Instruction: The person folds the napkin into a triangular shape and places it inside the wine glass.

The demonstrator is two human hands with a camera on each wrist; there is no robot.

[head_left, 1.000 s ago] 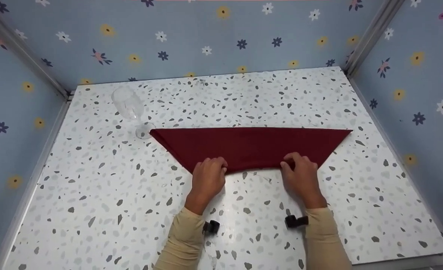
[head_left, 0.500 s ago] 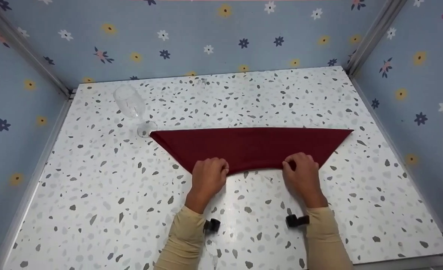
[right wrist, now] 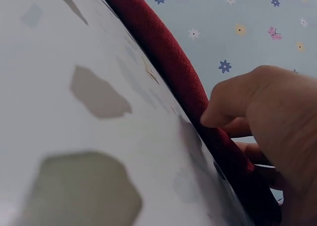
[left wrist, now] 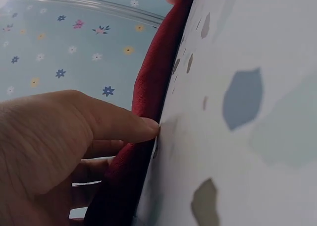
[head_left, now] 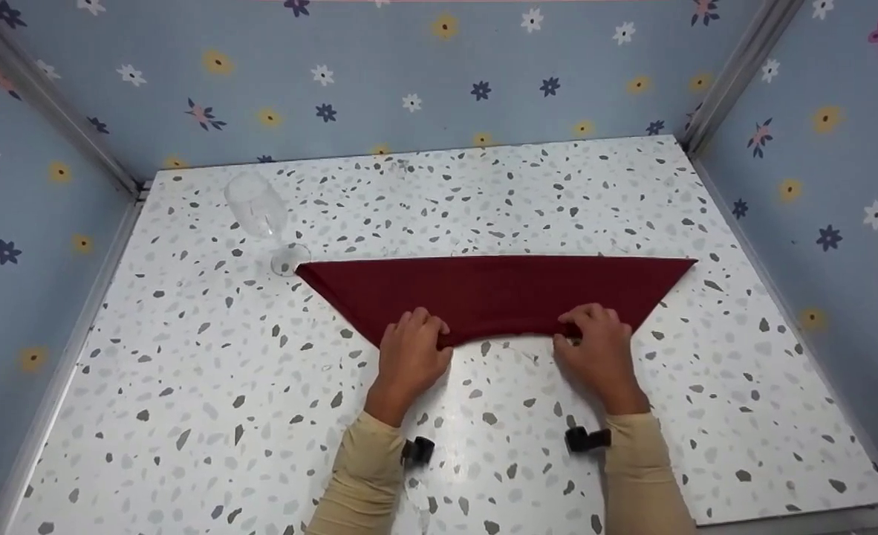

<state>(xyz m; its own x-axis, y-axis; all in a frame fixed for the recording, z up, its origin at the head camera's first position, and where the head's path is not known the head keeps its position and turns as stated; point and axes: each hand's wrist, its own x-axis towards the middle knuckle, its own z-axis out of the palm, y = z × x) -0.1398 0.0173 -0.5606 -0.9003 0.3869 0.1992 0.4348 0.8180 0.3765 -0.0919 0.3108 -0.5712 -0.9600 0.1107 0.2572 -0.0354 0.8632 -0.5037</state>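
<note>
A dark red cloth napkin [head_left: 498, 293], folded into a trapezoid, lies on the speckled table with its long edge away from me. My left hand [head_left: 412, 360] is at the left part of its short near edge. In the left wrist view, the thumb [left wrist: 143, 129] meets the thick, rounded edge at the tabletop while the fingers curl over the cloth. Farther right on that same edge, my right hand [head_left: 596, 357] pinches the napkin between thumb and fingers. Its thumb [right wrist: 215, 112] shows against the rounded edge in the right wrist view. The fingertips are partly hidden.
Behind the napkin's left corner stands a clear stemmed glass [head_left: 257, 208], its foot next to that corner. Blue floral panels [head_left: 379, 74] border the table [head_left: 209, 357] at the back and both sides.
My left thumb has come away from the fingers and sits lower, and those fingers reach slightly farther over the cloth. The right thumb has dropped a little. The glass has stayed in place.
</note>
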